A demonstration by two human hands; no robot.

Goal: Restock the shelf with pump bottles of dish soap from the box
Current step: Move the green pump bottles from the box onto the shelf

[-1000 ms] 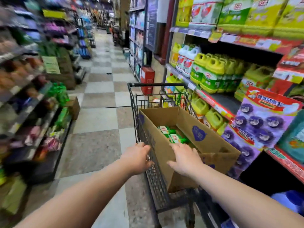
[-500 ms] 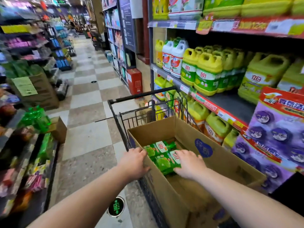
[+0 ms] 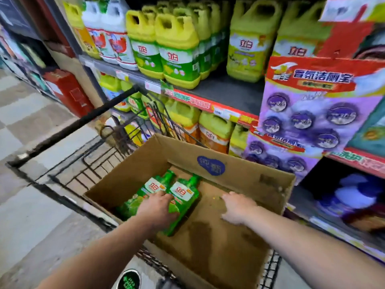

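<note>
Your cardboard box [image 3: 239, 178] sits in the wire cart [image 3: 100, 163], which stands on the tiled floor [image 3: 31, 215]. On the box bottom, toward nine o'clock, two green pump bottles [image 3: 183, 192] lie side by side, touching, necks toward twelve. The shelf [image 3: 227, 94] at one o'clock carries upright yellow jugs [image 3: 179, 55] in rows, with white jugs [image 3: 116, 38] at eleven.
</note>
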